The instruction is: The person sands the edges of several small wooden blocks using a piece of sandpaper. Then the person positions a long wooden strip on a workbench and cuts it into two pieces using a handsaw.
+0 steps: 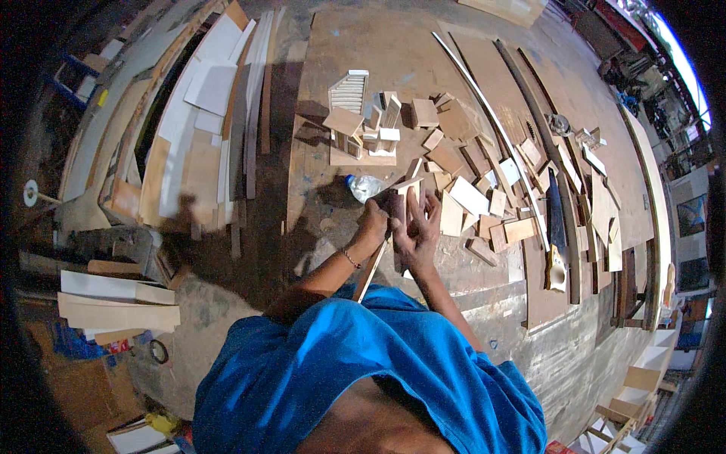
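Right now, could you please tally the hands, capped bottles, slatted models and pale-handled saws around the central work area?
Left hand and right hand: 2
Blue-capped bottle: 1
Slatted wooden model: 1
Pale-handled saw: 1
Total: 5

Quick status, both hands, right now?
Left hand: closed on the brown wooden piece, fingers partly hidden.
Right hand: closed on the same piece from its right side, fingers bent around it.
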`<state>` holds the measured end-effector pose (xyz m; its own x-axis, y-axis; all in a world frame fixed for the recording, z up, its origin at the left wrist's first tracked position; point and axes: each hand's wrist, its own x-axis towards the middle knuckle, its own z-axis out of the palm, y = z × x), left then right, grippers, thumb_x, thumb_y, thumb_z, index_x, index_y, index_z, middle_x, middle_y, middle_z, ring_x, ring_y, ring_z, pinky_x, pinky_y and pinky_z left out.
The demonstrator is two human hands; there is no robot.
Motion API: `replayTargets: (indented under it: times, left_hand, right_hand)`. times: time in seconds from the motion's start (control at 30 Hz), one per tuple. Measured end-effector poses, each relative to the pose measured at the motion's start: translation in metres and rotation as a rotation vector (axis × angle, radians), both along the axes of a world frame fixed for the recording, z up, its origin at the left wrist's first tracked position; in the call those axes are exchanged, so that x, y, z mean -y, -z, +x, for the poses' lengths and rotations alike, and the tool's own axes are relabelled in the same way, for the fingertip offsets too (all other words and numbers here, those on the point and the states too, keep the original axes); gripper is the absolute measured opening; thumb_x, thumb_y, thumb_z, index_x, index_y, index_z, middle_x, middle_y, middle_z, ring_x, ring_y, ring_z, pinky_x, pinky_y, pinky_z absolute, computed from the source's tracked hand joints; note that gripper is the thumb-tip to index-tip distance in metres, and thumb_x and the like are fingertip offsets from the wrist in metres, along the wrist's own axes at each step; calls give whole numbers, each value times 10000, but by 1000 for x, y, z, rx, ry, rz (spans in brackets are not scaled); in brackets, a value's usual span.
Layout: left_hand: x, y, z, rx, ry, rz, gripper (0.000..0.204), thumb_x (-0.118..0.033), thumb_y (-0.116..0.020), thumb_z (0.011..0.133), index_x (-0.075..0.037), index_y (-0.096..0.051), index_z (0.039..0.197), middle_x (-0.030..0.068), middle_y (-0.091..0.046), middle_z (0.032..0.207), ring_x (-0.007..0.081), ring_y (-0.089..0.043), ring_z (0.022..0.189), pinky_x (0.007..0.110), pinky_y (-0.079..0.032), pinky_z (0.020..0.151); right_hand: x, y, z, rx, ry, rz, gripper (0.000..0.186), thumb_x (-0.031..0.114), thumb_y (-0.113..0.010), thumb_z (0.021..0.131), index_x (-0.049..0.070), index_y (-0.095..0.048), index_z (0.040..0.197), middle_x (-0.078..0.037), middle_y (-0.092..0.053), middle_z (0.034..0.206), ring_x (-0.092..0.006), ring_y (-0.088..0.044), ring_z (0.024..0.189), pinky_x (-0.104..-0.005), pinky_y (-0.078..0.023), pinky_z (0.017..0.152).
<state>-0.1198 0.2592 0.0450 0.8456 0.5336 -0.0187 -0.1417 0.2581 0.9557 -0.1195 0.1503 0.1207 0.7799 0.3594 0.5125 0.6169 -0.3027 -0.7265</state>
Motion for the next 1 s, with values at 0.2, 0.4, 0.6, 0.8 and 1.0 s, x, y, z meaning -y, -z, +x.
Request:
replayTargets:
  times: [0.2, 0.4, 0.6, 0.8, 1.0]
  left_hand:
    - [16, -52, -10, -54, 149, 323, 178, -90, -448, 860, 63, -538, 870, 150, -575, 759, 141, -505, 685, 308, -418, 616]
    - [-4, 10, 2, -115, 147, -231, 228, -79, -389, 850, 35, -557, 953, 172, -605, 814, 153, -579, 733, 316, -461, 641]
    - [8, -50, -11, -110, 219, 352, 271, -230, -488, 877, 20, -575, 933, 159, -600, 770, 193, -557, 673, 319, -430, 626]
    - [-1, -30, -8, 121, 175, -346, 216, -151, -504, 860, 12, -587, 976, 32, -592, 829, 76, -504, 696, 246, -433, 606]
    - [-2, -34, -5, -33, 163, 284, 296, -183, -462, 891, 36, -550, 1069, 90, -623, 944, 113, -541, 856, 251, -436, 746]
  right_hand:
    - [4, -12, 70, -184, 141, 169, 418, 164, -615, 766, 42, -527, 1156, -189, -403, 1142, -292, -466, 1033, -329, -451, 770]
    - [-4, -3, -7, 49, 11, -1, 453, 180, -602, 749, 107, -528, 1190, -226, -403, 1175, -357, -429, 1114, -403, -387, 888]
    - [2, -18, 63, -238, 119, 177, 451, 143, -599, 767, 100, -508, 1207, -169, -414, 1127, -274, -477, 1020, -322, -438, 824]
    - [-8, -9, 15, 53, 33, -43, 483, 139, -627, 723, 62, -518, 1188, -200, -405, 1147, -312, -450, 1052, -377, -393, 873]
    - [-9, -2, 55, 61, 120, 55, 471, 147, -626, 746, 60, -515, 1195, -180, -432, 1107, -235, -503, 964, -308, -443, 764]
